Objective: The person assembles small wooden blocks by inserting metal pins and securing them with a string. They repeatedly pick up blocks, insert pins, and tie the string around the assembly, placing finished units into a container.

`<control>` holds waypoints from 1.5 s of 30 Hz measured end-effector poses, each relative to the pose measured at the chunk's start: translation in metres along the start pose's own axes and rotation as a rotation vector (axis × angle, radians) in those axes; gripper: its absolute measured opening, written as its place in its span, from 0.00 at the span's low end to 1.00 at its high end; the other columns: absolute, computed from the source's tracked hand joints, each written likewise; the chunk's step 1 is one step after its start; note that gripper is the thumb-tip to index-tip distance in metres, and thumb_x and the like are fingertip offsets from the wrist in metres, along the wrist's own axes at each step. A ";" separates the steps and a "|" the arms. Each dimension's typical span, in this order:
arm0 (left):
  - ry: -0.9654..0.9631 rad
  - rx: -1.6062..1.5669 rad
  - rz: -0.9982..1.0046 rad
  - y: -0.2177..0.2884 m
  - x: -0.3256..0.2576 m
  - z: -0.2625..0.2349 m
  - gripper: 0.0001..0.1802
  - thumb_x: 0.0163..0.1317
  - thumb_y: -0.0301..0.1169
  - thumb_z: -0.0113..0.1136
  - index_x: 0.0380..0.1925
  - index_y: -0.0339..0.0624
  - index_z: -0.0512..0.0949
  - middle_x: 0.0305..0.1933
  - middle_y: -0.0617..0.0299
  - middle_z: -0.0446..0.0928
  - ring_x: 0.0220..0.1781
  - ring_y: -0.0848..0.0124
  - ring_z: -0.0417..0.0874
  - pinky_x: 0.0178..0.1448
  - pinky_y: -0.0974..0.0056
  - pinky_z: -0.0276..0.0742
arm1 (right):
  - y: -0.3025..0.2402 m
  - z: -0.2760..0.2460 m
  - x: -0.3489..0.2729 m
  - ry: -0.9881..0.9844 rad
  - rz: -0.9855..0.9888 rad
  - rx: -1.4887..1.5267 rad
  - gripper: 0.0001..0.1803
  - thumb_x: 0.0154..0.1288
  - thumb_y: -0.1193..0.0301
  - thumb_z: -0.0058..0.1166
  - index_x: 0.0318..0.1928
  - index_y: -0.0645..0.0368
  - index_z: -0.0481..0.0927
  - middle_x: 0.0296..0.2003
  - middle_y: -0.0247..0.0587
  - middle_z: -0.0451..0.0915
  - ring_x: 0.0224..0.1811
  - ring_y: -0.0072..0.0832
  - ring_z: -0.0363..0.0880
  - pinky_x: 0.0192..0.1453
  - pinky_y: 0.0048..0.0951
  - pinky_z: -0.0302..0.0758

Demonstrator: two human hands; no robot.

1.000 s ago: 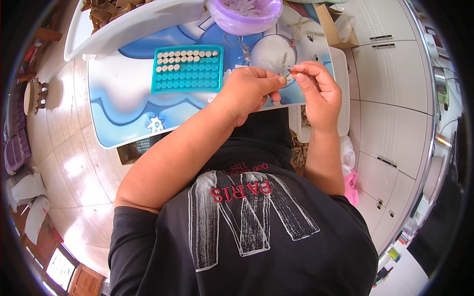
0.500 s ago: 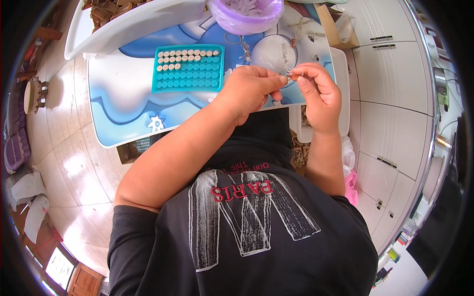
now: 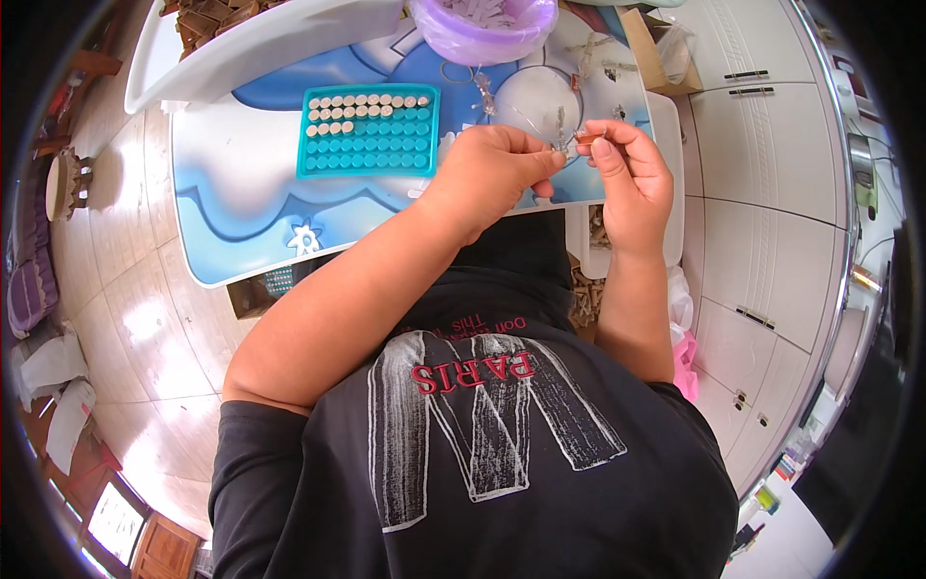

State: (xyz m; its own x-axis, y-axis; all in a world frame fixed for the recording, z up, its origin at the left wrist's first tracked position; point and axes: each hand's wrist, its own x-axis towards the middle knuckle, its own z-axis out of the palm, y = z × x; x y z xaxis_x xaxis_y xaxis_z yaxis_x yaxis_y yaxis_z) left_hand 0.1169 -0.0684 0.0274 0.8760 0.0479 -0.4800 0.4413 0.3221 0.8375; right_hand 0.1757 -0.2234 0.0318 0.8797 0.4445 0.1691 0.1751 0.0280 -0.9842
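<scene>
Above the table's near edge, my right hand [image 3: 632,183] pinches a small orange-brown piece [image 3: 588,139] between thumb and fingers; its exact kind is too small to tell. Just left of it, my left hand [image 3: 492,179] is closed, thumb against forefinger. Something small and clear [image 3: 560,145] shows at those fingertips, its kind unclear. A narrow gap separates the two hands. To the left lies a teal tray [image 3: 302,154] with rows of round cells; pale round discs [image 3: 348,101] fill the upper rows in part, and the lower cells show teal.
Behind my hands stands a lilac tub [image 3: 482,43] lined with plastic and holding pale strips. Clear bits [image 3: 484,92] lie on the blue-and-white table [image 3: 231,246]. A white bin [image 3: 270,53] of brown pieces is at back left, a cardboard box [image 3: 648,43] at back right.
My right hand has moved slightly right and up with the orange-brown piece, opening a small gap from my left fingertips. One more pale disc appears in the tray's third row.
</scene>
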 end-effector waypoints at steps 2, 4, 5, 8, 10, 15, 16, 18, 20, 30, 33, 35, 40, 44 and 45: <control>0.000 -0.010 -0.004 -0.001 0.000 0.000 0.12 0.58 0.33 0.64 0.33 0.34 0.80 0.21 0.63 0.76 0.13 0.84 0.60 0.15 0.76 0.51 | 0.000 0.000 0.000 0.005 0.008 -0.004 0.09 0.66 0.76 0.52 0.45 0.68 0.76 0.38 0.38 0.80 0.39 0.19 0.75 0.48 0.20 0.71; 0.000 -0.015 -0.006 -0.001 -0.001 0.000 0.12 0.58 0.33 0.64 0.33 0.34 0.80 0.21 0.63 0.76 0.13 0.84 0.60 0.15 0.76 0.51 | 0.001 0.000 0.000 0.009 0.009 0.004 0.09 0.66 0.76 0.52 0.45 0.68 0.76 0.38 0.38 0.80 0.39 0.19 0.75 0.48 0.20 0.71; 0.001 -0.016 -0.005 -0.001 -0.001 0.000 0.12 0.58 0.33 0.64 0.34 0.34 0.80 0.21 0.63 0.76 0.13 0.84 0.60 0.15 0.76 0.51 | 0.001 0.000 0.000 0.011 0.009 0.008 0.09 0.66 0.77 0.52 0.44 0.68 0.76 0.38 0.38 0.80 0.39 0.19 0.75 0.47 0.19 0.71; -0.001 -0.020 -0.002 -0.001 0.000 0.000 0.12 0.57 0.33 0.64 0.34 0.33 0.80 0.21 0.63 0.76 0.13 0.84 0.60 0.15 0.76 0.51 | 0.001 -0.001 -0.001 0.003 0.017 0.013 0.09 0.65 0.77 0.53 0.44 0.68 0.76 0.38 0.38 0.80 0.39 0.19 0.75 0.48 0.19 0.71; 0.000 -0.030 -0.004 -0.001 0.000 0.000 0.12 0.57 0.33 0.64 0.34 0.33 0.80 0.21 0.63 0.76 0.13 0.84 0.60 0.15 0.76 0.51 | 0.002 -0.001 -0.001 -0.015 0.011 0.026 0.08 0.65 0.77 0.53 0.44 0.68 0.76 0.38 0.38 0.80 0.40 0.19 0.75 0.48 0.19 0.71; 0.004 -0.049 -0.004 0.000 0.000 0.000 0.13 0.57 0.33 0.64 0.34 0.32 0.79 0.21 0.63 0.75 0.12 0.84 0.60 0.14 0.76 0.51 | 0.002 -0.003 -0.002 -0.044 -0.008 -0.006 0.08 0.65 0.77 0.53 0.43 0.68 0.76 0.38 0.38 0.80 0.41 0.19 0.76 0.48 0.19 0.71; 0.003 -0.056 -0.008 0.000 0.000 0.000 0.13 0.57 0.33 0.64 0.35 0.32 0.79 0.21 0.63 0.75 0.12 0.84 0.60 0.14 0.76 0.51 | 0.003 -0.003 -0.002 -0.045 -0.011 -0.014 0.08 0.65 0.77 0.53 0.43 0.68 0.76 0.38 0.38 0.80 0.40 0.19 0.76 0.48 0.19 0.71; 0.001 -0.071 -0.017 -0.002 0.000 0.000 0.13 0.57 0.33 0.64 0.35 0.32 0.79 0.22 0.62 0.75 0.12 0.84 0.60 0.14 0.76 0.51 | 0.004 -0.004 -0.002 -0.042 -0.008 -0.027 0.08 0.65 0.77 0.53 0.43 0.67 0.76 0.38 0.37 0.80 0.40 0.19 0.75 0.48 0.19 0.71; -0.007 -0.101 -0.024 0.000 -0.001 -0.001 0.13 0.58 0.33 0.64 0.36 0.32 0.79 0.22 0.62 0.75 0.13 0.84 0.60 0.15 0.76 0.51 | 0.003 -0.004 -0.001 -0.032 0.004 -0.041 0.08 0.65 0.77 0.53 0.43 0.67 0.76 0.38 0.37 0.80 0.40 0.18 0.75 0.48 0.19 0.71; -0.046 0.304 0.024 0.007 0.019 -0.003 0.16 0.60 0.37 0.59 0.37 0.33 0.81 0.24 0.63 0.77 0.14 0.81 0.63 0.17 0.72 0.57 | -0.010 -0.016 0.004 0.334 -0.113 -0.031 0.09 0.63 0.75 0.56 0.42 0.66 0.77 0.37 0.36 0.80 0.36 0.17 0.75 0.42 0.18 0.71; -0.062 0.651 0.031 0.022 0.014 -0.005 0.15 0.60 0.37 0.59 0.38 0.34 0.81 0.27 0.65 0.78 0.16 0.81 0.66 0.21 0.72 0.63 | -0.030 -0.021 -0.002 0.292 -0.082 -0.057 0.09 0.62 0.76 0.57 0.41 0.66 0.78 0.37 0.36 0.80 0.35 0.17 0.75 0.41 0.17 0.71; 0.088 0.563 0.426 0.008 0.005 -0.007 0.14 0.59 0.34 0.60 0.40 0.36 0.80 0.29 0.66 0.78 0.19 0.83 0.67 0.23 0.74 0.64 | -0.040 -0.012 -0.008 0.186 -0.013 -0.022 0.08 0.62 0.76 0.57 0.41 0.67 0.78 0.35 0.34 0.80 0.35 0.15 0.74 0.41 0.17 0.71; -0.008 0.340 0.565 0.014 -0.049 -0.016 0.15 0.56 0.24 0.63 0.45 0.39 0.77 0.33 0.70 0.78 0.25 0.88 0.67 0.28 0.80 0.64 | -0.038 0.016 -0.024 -0.023 0.200 0.102 0.07 0.62 0.76 0.58 0.39 0.66 0.79 0.32 0.30 0.79 0.32 0.12 0.72 0.36 0.13 0.68; 0.034 0.333 0.537 -0.003 -0.064 -0.033 0.12 0.59 0.27 0.63 0.43 0.39 0.77 0.33 0.67 0.79 0.22 0.88 0.66 0.26 0.79 0.63 | -0.029 0.037 -0.031 -0.159 0.277 0.056 0.07 0.62 0.73 0.59 0.37 0.64 0.79 0.29 0.29 0.78 0.28 0.10 0.69 0.32 0.13 0.65; 0.008 0.154 0.414 -0.004 -0.068 -0.038 0.11 0.59 0.27 0.62 0.42 0.39 0.77 0.33 0.66 0.80 0.21 0.87 0.66 0.25 0.79 0.62 | -0.028 0.040 -0.031 -0.207 0.286 0.008 0.07 0.62 0.72 0.59 0.37 0.64 0.79 0.29 0.29 0.78 0.28 0.10 0.69 0.31 0.13 0.65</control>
State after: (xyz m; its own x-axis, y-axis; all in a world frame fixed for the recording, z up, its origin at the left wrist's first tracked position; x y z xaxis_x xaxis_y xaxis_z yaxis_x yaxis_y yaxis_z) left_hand 0.0488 -0.0368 0.0468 0.9838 0.1510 -0.0970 0.0776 0.1291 0.9886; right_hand 0.1260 -0.2024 0.0521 0.7843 0.6073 -0.1269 -0.0697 -0.1170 -0.9907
